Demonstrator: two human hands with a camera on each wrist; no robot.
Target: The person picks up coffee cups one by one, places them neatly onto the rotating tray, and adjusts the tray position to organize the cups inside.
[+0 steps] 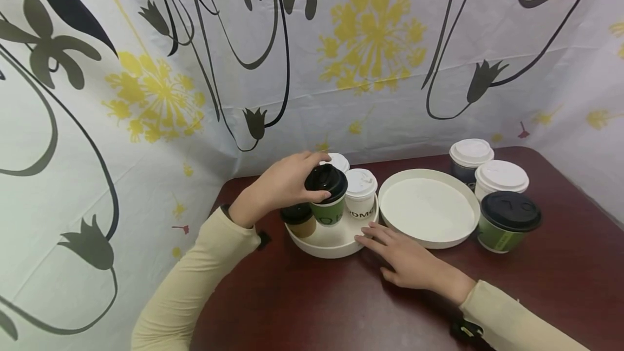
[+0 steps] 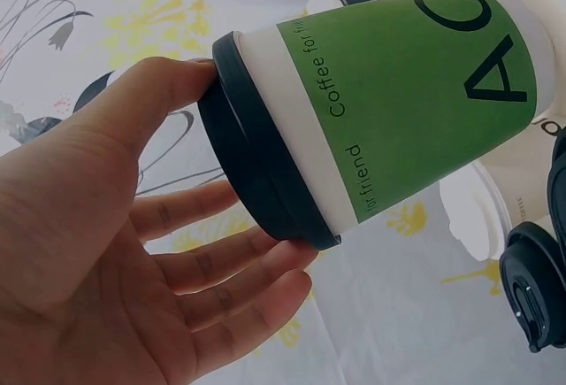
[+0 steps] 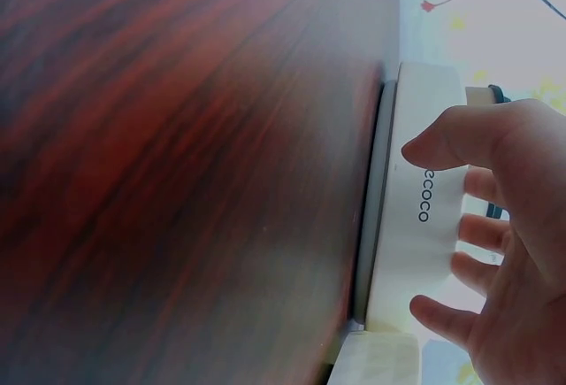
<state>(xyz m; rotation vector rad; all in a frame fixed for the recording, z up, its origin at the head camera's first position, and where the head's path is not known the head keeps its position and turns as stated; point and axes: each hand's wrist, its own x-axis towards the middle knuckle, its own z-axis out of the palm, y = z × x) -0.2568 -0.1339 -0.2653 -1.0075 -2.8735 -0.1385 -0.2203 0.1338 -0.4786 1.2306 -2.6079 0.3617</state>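
Note:
My left hand (image 1: 287, 180) grips the black lid of a green-and-white paper coffee cup (image 1: 329, 213), thumb on one side and fingers on the other. In the left wrist view the cup (image 2: 407, 102) shows its printed green sleeve. It stands roughly upright over the left round white tray (image 1: 326, 251); whether its base touches the tray I cannot tell. Around it on that tray are a white-lidded cup (image 1: 361, 199), another white-lidded cup (image 1: 338, 161) behind, and a brown black-lidded cup (image 1: 301, 222). My right hand (image 1: 402, 256) has its fingers spread at this tray's front right rim, holding nothing.
A second round white tray (image 1: 429, 207) sits to the right, close against the first. Beyond it stand a dark cup with a white lid (image 1: 465, 169), a white cup (image 1: 499, 177) and a large green cup with a black lid (image 1: 504, 232). Patterned cloth (image 1: 302, 85) hangs behind the dark-red table (image 1: 312, 307).

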